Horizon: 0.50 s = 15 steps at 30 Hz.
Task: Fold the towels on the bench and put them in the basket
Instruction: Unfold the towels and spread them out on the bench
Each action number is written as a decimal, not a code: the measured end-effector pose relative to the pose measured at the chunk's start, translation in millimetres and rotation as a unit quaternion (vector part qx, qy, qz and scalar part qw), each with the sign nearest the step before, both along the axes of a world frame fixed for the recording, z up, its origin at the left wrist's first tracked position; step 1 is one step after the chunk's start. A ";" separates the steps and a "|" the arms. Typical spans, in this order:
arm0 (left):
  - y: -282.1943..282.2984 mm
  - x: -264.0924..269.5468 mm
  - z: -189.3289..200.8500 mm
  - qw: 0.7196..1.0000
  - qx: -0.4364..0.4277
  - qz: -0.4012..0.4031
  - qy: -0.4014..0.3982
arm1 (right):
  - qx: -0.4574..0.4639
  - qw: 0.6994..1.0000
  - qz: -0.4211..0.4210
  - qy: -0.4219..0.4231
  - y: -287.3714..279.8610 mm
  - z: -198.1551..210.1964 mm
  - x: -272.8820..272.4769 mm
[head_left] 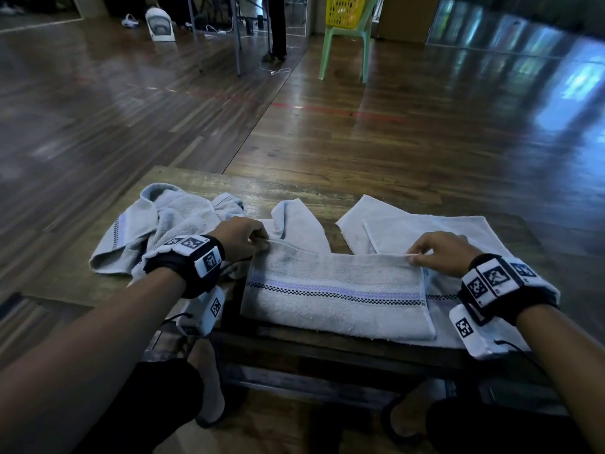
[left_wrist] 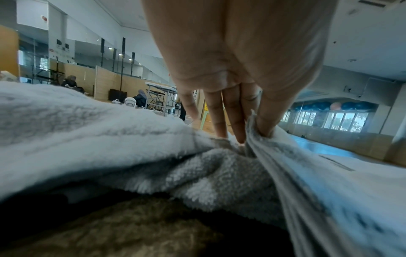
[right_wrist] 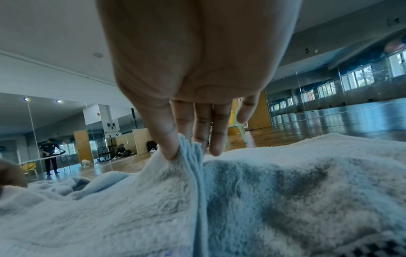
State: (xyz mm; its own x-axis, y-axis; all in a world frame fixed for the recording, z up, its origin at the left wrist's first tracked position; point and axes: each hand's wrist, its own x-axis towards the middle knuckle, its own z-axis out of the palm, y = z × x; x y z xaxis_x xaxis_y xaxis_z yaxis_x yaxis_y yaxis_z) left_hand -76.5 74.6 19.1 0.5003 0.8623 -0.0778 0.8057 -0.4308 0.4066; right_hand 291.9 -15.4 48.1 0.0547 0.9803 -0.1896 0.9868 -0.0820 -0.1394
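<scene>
A pale towel with a checked stripe (head_left: pixel 334 290) lies folded over on the wooden bench (head_left: pixel 183 181). My left hand (head_left: pixel 258 242) pinches its far left corner, thumb and fingers closed on the edge (left_wrist: pixel 255 132). My right hand (head_left: pixel 415 257) pinches the far right corner (right_wrist: pixel 186 149). A crumpled towel (head_left: pixel 154 224) lies at the bench's left. Another towel (head_left: pixel 425 231) lies flat at the right, partly under the striped one. A yellow basket (head_left: pixel 345 9) sits on a green chair (head_left: pixel 347 44) far across the floor.
Wooden floor surrounds the bench. Table legs (head_left: pixel 237 34) and cables stand at the far end, with a white fan (head_left: pixel 160 24) on the floor. Other people are in the distance (right_wrist: pixel 51 154). My feet in sandals are under the bench (head_left: pixel 209 388).
</scene>
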 end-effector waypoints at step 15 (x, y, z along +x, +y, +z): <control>-4.3 2.6 19.1 0.999 -0.031 0.003 -0.036 | 0.053 0.998 -0.014 0.028 -28.0 10.5 10.8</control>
